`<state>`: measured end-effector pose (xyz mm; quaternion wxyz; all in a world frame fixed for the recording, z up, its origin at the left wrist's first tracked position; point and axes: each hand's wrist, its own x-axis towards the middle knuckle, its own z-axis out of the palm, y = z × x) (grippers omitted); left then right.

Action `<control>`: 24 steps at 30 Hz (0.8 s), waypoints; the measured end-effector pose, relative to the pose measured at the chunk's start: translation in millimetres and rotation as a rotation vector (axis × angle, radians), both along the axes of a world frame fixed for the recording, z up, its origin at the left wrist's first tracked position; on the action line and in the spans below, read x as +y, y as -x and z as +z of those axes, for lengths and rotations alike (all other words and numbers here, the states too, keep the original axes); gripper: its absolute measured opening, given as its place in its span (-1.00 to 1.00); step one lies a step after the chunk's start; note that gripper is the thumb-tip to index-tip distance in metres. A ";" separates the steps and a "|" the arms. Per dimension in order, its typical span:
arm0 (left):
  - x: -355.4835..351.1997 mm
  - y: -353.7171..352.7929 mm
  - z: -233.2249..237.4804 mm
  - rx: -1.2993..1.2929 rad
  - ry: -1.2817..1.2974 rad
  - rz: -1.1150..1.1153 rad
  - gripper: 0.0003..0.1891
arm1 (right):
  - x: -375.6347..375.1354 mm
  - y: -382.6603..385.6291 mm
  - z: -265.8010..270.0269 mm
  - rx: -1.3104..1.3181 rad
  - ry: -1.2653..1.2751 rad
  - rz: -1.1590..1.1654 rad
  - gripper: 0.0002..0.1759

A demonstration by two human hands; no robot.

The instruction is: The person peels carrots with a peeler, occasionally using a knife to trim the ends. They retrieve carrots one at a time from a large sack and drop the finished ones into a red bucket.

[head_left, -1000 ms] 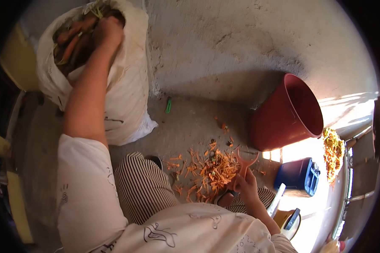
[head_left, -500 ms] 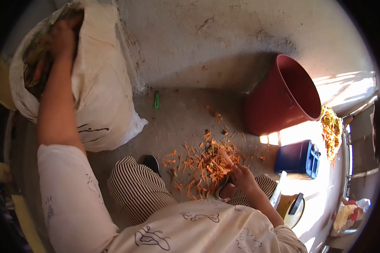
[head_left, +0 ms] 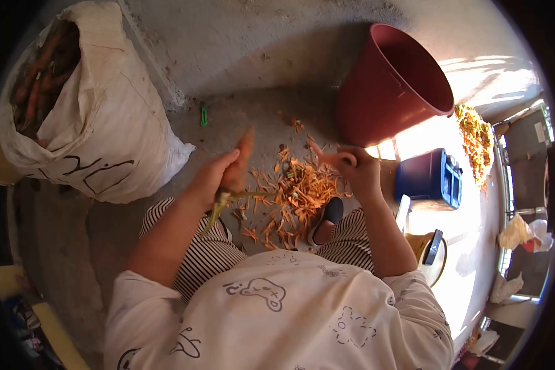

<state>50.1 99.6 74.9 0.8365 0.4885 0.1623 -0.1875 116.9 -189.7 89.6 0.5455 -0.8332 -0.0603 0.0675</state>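
Observation:
My left hand (head_left: 211, 179) is closed around a carrot (head_left: 245, 157), whose tip points up and away from me. Green stem stubs (head_left: 219, 203) stick out at its near end. Opposite, my right hand (head_left: 362, 174) is closed on a slim pinkish tool (head_left: 316, 148); its exact kind is hard to make out. The carrot and the tool are apart. Orange peelings (head_left: 305, 190) lie heaped on the floor between my feet, below both hands. At the left stands a white woven sack (head_left: 114, 123), its mouth showing more unpeeled carrots (head_left: 40, 92).
A dark red bucket (head_left: 370, 98) leans near the wall. Right of it are a blue jerrycan (head_left: 422, 179), a yellowish container (head_left: 420, 246) and a sunlit heap of peelings (head_left: 476, 142). A small green clip (head_left: 204, 115) lies on the floor by the sack.
My left hand has come out of the sack with a carrot and moved right, in front of me. My right hand has risen above the peelings. The view has shifted.

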 end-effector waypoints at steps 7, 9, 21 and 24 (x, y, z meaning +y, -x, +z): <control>-62.6 -0.2 -21.4 0.125 0.414 -0.076 -0.59 | 14.7 14.3 17.9 0.192 -0.880 -0.224 -0.81; -72.4 2.2 -16.0 0.105 0.415 -0.125 -0.59 | 17.9 16.7 14.7 0.218 -0.908 -0.169 -0.80; -80.8 12.3 -31.0 -0.031 0.351 -0.328 -0.57 | 28.4 18.4 0.0 0.366 -0.717 0.143 -0.75; -73.5 18.1 -27.2 0.090 0.346 -0.362 -0.56 | 7.4 -10.0 -22.6 0.295 -0.740 -0.112 -0.75</control>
